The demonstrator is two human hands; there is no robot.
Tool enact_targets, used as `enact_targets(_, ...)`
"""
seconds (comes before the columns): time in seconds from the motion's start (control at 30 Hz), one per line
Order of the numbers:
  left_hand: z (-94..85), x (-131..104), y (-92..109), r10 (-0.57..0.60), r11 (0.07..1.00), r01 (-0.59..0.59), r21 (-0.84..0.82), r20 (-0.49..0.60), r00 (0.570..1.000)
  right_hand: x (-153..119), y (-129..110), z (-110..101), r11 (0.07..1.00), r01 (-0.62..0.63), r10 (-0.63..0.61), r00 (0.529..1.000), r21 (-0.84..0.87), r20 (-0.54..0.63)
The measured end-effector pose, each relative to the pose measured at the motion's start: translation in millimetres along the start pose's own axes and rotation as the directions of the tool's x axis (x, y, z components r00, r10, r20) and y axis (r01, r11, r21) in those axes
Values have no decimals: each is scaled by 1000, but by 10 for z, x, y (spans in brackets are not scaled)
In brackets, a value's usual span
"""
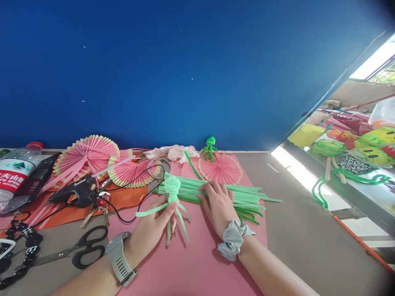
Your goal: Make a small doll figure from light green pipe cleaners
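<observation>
Between the thumb and fingers of my left hand (pixel 160 222) is a pale green pipe-cleaner figure (pixel 172 187). It has a coiled head, and several loose strands hang down and out from it. My right hand (pixel 218 203) lies over a bundle of green pipe cleaners (pixel 247 195), fingers bent and closed onto the strands; the fingertips are partly hidden. Behind the bundle, a finished-looking darker green pipe-cleaner figure (pixel 210 150) stands upright by the blue board. One darker green pipe cleaner (pixel 193 165) sticks up from the bundle at a slant.
Pink paper fans (pixel 92 158) lie along the back. To the left are a black glue gun (pixel 75 192), keys (pixel 105 209), black-handled scissors (pixel 88 246), a beaded strap (pixel 29 246) and a plastic bottle (pixel 17 172). A blue board (pixel 185 82) rises behind. Pink paper (pixel 191 271) lies beneath my hands.
</observation>
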State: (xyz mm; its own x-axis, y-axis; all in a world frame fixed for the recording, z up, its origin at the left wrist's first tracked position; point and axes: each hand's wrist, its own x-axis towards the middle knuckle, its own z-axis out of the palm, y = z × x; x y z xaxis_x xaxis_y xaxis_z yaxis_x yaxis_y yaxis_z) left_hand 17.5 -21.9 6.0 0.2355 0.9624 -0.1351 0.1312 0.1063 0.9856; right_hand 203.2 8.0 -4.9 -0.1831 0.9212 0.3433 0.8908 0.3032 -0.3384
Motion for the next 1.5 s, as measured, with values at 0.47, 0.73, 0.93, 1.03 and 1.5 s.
enact_targets(0.47, 0, 11, -25, -13, 1000, 13, -10, 22, 1000, -22, 101, -6, 968, 162, -74, 915, 193, -396)
enact_targets(0.73, 22, -11, 0, 50, 997, -47, -61, 49, 998, -133, 18, -44, 774, 603, -564, 795, 193, -223)
enact_targets(0.93, 52, 1, -56, -16, 990, 30, -141, 101, 995, -184, -71, -48, 851, 524, -516, 844, 27, -148)
enact_targets(1.03, 43, 2, -42, -38, 985, 50, -163, 80, 996, -195, -79, -58, 875, 484, -473, 864, 22, -172)
enact_targets(1.5, 9, -31, 27, 55, 996, -68, 50, 227, 972, -179, -97, -45, 898, 310, -336, 941, 313, 32)
